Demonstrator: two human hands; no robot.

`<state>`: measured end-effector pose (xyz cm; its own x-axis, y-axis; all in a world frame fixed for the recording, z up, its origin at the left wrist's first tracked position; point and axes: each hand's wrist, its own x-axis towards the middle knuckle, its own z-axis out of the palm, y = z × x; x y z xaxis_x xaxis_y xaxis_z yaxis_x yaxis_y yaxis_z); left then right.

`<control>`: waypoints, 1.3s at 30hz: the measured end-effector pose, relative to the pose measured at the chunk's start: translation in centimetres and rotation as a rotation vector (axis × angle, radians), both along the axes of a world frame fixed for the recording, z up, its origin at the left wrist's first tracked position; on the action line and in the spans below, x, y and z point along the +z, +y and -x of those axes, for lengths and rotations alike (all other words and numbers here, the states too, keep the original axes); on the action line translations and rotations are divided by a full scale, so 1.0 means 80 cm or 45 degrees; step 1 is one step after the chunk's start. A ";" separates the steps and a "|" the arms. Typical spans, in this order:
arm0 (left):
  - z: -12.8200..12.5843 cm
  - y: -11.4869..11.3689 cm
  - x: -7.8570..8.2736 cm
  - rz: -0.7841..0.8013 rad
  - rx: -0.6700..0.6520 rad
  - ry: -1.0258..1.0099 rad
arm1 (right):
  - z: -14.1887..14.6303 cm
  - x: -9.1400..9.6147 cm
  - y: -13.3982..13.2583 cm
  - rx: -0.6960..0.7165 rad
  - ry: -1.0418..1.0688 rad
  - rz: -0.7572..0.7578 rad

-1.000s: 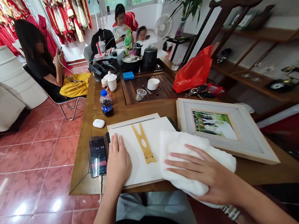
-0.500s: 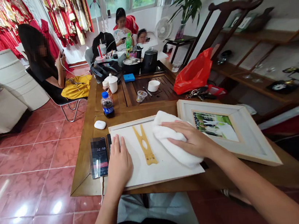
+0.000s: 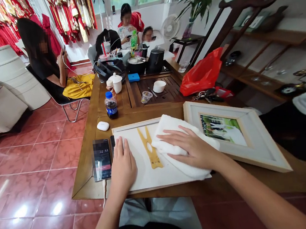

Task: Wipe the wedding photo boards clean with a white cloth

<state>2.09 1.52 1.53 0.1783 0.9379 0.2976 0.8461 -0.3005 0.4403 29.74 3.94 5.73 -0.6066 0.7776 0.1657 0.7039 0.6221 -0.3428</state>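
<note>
My left hand (image 3: 124, 165) lies flat and open on the left edge of a white board (image 3: 143, 177), fingers stretched forward. Over a bunched white towel (image 3: 168, 125), my right hand (image 3: 193, 148) holds it against the board's right side with fingers apart; the palm side is hidden. Between my hands a flat yellow piece (image 3: 154, 159) lies on the board, with two long prongs, an oval hole and a small animal face. Right of the towel is a light wooden picture frame (image 3: 267, 152) with a photo (image 3: 224, 127) of people on grass.
Left of the board lie a phone (image 3: 102, 160) with a cable and a white earbud case (image 3: 103, 126). Behind stand a dark drink bottle (image 3: 111, 106), a white lidded cup (image 3: 116, 83), a white bowl (image 3: 159, 86) and a red bag (image 3: 202, 74). Several other people sit around the room.
My right hand has shifted slightly left with its fingers spread wider, and the towel is more spread out, now reaching the yellow piece's edge. My left hand stays in place.
</note>
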 end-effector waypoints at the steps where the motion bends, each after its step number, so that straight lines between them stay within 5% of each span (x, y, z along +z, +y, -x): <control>1: 0.000 0.000 0.000 0.001 -0.001 0.000 | -0.001 -0.001 -0.011 0.012 -0.009 0.001; 9: 0.001 0.001 0.005 0.055 -0.022 0.073 | -0.018 0.003 -0.072 0.066 0.091 0.094; 16: 0.002 0.002 0.004 0.042 -0.025 0.112 | 0.010 0.003 -0.008 -0.270 0.332 0.042; 24: 0.000 0.000 0.002 0.012 0.002 0.120 | 0.054 -0.004 0.050 -0.203 0.159 0.011; 39: 0.000 0.000 0.002 0.004 -0.013 0.070 | 0.012 0.002 -0.056 0.272 -0.024 0.036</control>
